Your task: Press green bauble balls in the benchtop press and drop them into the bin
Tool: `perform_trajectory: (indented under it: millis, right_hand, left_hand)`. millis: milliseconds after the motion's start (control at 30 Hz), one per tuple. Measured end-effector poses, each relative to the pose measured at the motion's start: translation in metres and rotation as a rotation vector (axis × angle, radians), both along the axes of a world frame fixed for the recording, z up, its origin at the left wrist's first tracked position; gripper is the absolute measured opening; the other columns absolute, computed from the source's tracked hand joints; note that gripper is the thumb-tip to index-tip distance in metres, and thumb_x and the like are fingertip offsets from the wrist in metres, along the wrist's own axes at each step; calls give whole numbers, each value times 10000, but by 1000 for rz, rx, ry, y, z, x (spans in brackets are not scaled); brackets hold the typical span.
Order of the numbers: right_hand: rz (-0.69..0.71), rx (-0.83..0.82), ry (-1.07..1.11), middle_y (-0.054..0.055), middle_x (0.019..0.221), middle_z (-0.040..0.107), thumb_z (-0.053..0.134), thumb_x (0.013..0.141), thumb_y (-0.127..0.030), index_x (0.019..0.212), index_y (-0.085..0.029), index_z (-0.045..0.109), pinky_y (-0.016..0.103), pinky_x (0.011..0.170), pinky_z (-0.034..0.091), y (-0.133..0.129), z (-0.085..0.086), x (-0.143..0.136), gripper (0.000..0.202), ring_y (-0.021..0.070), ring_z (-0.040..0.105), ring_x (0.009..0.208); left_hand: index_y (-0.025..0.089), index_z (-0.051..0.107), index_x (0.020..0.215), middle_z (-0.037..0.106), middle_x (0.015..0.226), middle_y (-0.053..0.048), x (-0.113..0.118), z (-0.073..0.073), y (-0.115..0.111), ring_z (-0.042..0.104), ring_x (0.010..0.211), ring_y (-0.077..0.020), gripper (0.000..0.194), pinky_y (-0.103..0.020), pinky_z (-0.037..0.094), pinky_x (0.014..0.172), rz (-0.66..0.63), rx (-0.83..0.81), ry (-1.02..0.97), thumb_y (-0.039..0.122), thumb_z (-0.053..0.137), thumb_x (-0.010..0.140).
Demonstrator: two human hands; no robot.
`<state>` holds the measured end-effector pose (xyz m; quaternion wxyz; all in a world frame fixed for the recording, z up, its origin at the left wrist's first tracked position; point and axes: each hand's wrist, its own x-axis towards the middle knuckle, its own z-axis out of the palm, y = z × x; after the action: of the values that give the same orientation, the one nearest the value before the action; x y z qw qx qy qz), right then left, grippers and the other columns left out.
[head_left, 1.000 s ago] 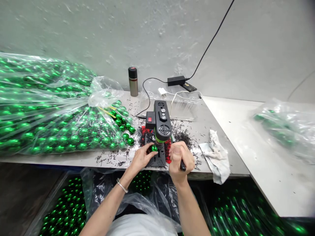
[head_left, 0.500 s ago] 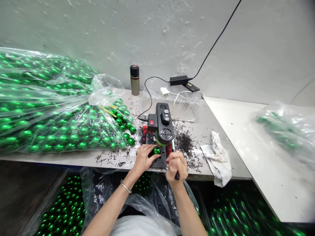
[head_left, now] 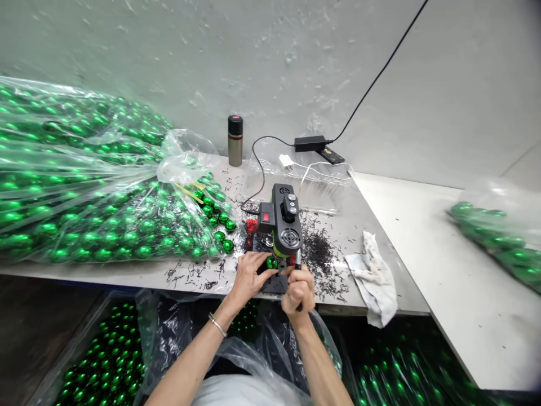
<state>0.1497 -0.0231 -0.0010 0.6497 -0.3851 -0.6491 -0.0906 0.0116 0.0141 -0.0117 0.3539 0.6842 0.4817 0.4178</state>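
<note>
My left hand (head_left: 250, 276) has its thumb and fingers closed around a shiny green ball (head_left: 271, 263). The ball sits low under the front of a small black bench machine (head_left: 287, 217) with a red switch (head_left: 266, 217) and a round vented head. My right hand (head_left: 299, 290) is wrapped around the machine's black lever handle (head_left: 298, 259). The head partly hides the ball's top, so I cannot tell whether they touch. Short black bits (head_left: 316, 251) are scattered about the machine's base.
A tied clear bag (head_left: 105, 197) of green balls fills the left, with loose balls (head_left: 228, 246) beside it. A bottle (head_left: 235, 141), power adapter (head_left: 310, 143) and cloth (head_left: 374, 279) lie around. Another bag (head_left: 502, 237) is at right; more balls (head_left: 101, 355) are below.
My right hand and the lever handle have shifted slightly left. The machine's head looks a little lower over the ball. The bag at the far right has moved, and the whole view has shifted slightly.
</note>
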Motion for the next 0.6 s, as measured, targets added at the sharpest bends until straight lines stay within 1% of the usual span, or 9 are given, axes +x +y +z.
perform_trajectory:
  millis: [100,167,233,300,367,433,467,533,600]
  right_hand:
    - [-10,-33,-56,-28,713,526,342,1007,-225,692,-215,441,377,784,551,-3,4,1,330,115,606,641]
    - [-6,-17,7,-31,685,513,348,1003,-209,667,-215,427,377,766,537,-4,16,0,345,115,581,611]
    - [-6,-31,107,-26,667,509,377,995,-199,636,-214,411,338,679,502,-4,36,-2,360,114,542,582]
    - [-14,-96,202,-19,658,511,426,983,-186,619,-211,412,286,569,418,-4,62,-3,365,112,526,576]
    - [-10,-172,264,-23,644,500,454,981,-181,623,-209,425,274,536,378,-5,85,-6,360,106,515,563]
    - [-7,-214,281,-27,630,489,463,985,-191,623,-208,436,272,524,364,-5,99,-9,363,102,501,549]
    - [-11,-214,283,-28,626,486,466,986,-195,620,-208,437,272,522,360,-6,101,-10,367,100,496,544]
    - [-29,-181,289,-32,615,478,468,986,-196,605,-207,427,272,520,359,-6,98,-14,383,98,492,537]
    - [-49,-159,304,-31,612,476,459,988,-198,595,-209,417,272,519,365,-6,91,-16,396,101,498,540]
  left_hand:
    - [257,762,1102,758,1116,-99,2,-1,2,604,1083,-314,331,-471,398,1011,5,0,-17,372,803,794]
    - [251,759,1109,755,1117,-103,4,-1,3,608,1079,-314,339,-475,406,1008,10,4,-19,360,807,791]
    - [247,751,1120,754,1116,-105,5,-2,1,613,1078,-313,335,-482,409,1009,12,15,-6,342,798,802]
    - [237,729,1159,744,1144,-114,2,-3,-6,615,1096,-313,331,-488,408,1019,13,38,13,325,756,841]
    - [221,698,1214,727,1186,-131,-6,-3,-19,612,1129,-316,339,-496,402,1037,3,72,43,319,693,889]
    - [208,650,1292,686,1273,-157,-18,-2,-33,585,1204,-334,427,-508,386,1071,-11,116,95,364,679,896]
    - [204,620,1334,655,1327,-168,-26,0,-38,561,1247,-346,499,-514,375,1088,-13,138,124,404,691,882]
    - [201,567,1394,593,1414,-181,-41,6,-41,512,1312,-365,605,-518,353,1111,13,180,181,466,699,866]
    - [200,576,1379,599,1403,-178,-55,14,-31,510,1300,-364,540,-510,353,1097,89,205,237,452,644,907]
